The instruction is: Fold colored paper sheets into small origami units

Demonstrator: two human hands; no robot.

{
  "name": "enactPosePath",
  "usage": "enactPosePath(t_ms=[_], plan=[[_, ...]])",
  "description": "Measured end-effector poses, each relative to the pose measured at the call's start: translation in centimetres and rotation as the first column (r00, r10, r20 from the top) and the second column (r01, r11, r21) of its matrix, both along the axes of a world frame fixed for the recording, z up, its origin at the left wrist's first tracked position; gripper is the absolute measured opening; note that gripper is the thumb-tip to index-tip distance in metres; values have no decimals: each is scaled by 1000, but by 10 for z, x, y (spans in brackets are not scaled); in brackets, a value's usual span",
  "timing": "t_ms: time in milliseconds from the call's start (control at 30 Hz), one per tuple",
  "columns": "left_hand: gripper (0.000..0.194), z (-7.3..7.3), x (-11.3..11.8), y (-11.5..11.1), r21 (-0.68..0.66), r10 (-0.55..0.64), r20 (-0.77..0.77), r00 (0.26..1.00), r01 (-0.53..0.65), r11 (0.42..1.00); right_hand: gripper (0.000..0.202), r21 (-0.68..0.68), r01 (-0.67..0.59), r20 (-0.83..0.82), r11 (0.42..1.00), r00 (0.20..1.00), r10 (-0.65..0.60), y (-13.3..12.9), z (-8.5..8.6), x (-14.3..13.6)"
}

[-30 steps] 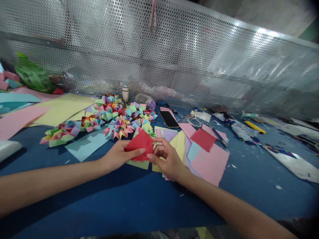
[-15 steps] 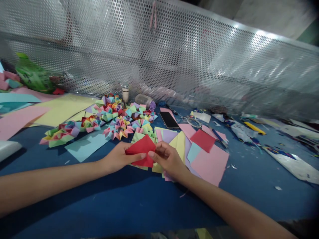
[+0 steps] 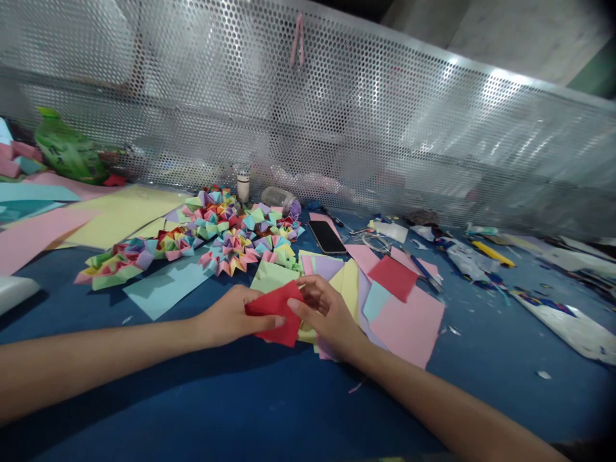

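A small sheet of red paper (image 3: 283, 301) is held up between both hands, over the near edge of the paper pile. My left hand (image 3: 235, 313) grips its left side, thumb flat across the front and fingers behind. At the upper right corner my right hand (image 3: 330, 314) pinches the sheet between thumb and curled fingers. Under and beyond the hands lie loose sheets: a pale green sheet (image 3: 269, 277), a yellow sheet (image 3: 347, 285), a pink sheet (image 3: 409, 324) and another red sheet (image 3: 393, 277). Folded origami pieces (image 3: 231, 247) in many colours are heaped just past the left hand.
A black phone (image 3: 327, 236) lies behind the sheets. Further right are a blue pen-like tool (image 3: 426, 273), a yellow cutter-like stick (image 3: 493, 254) and plastic bags (image 3: 469, 256). A green bottle (image 3: 70, 147) and a clear jar (image 3: 279, 197) rest along the perforated metal panel (image 3: 337, 115).
The red sheet has turned and come slightly lower, so its upper point now tilts right. My right thumb has shifted onto its upper right corner. Both hands keep their hold.
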State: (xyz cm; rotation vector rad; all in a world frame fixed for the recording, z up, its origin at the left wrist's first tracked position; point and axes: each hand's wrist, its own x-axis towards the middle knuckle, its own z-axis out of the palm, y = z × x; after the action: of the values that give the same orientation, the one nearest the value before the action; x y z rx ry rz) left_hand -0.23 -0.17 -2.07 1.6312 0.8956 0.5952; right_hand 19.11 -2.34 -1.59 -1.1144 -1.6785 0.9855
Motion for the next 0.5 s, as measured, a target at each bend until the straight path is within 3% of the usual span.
enactPosePath(t_ms=[133,300,500], plan=[[32,-4,0,0,28,-29,-6,1000,29,999,14,196,93,28,976,995,-101,1,-1,1],[32,-2,0,0,5,-68,15,998,68,998,4,357,71,81,931,991,-106,-2,5,1],[33,0,1,-1,76,-48,-64,997,53,996,13,249,63,79,967,993,-85,-3,7,-1]])
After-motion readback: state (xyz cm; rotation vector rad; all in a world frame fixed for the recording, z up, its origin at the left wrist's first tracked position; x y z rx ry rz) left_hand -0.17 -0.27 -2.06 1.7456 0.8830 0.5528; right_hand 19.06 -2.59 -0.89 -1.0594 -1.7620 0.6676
